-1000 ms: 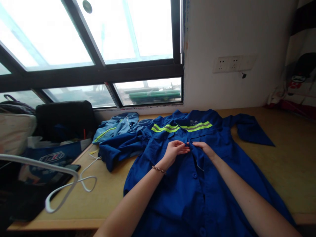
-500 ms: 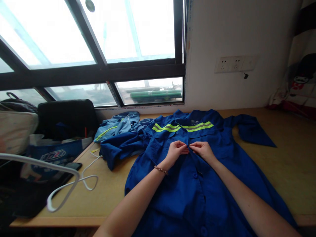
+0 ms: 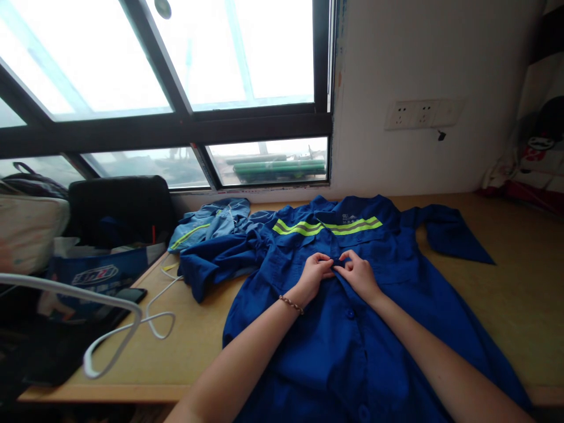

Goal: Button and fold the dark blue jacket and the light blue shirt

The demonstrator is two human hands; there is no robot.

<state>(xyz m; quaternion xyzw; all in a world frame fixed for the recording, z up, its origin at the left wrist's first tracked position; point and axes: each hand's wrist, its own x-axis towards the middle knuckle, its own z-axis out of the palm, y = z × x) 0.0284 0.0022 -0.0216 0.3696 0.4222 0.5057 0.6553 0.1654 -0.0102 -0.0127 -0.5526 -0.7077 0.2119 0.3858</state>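
A blue work jacket [image 3: 304, 335] with a yellow-green and grey reflective stripe lies front side up before me, its sleeves out to both sides. At its front opening, below the stripe, my left hand [image 3: 316, 275] pinches the placket edge between thumb and fingers. Close beside it, my right hand [image 3: 359, 276] grips the same edge, fingers bent. The fingertips almost meet and cover the bit of cloth between them. A button [image 3: 350, 314] shows lower on the placket, and another button [image 3: 363, 412] sits near the bottom of the view.
The jacket rests on a wooden table [image 3: 497, 317]. Lighter blue clothing [image 3: 198, 226] lies at the back left. A white cable [image 3: 132, 305] loops over the left side, near a dark phone-like object [image 3: 130, 295] and a blue bag [image 3: 101, 276]. Window and wall stand behind.
My right-hand fingers have bent and shifted slightly on the placket, lifting the cloth between both hands a little. My left hand stays nearly in place. The jacket lies as before.
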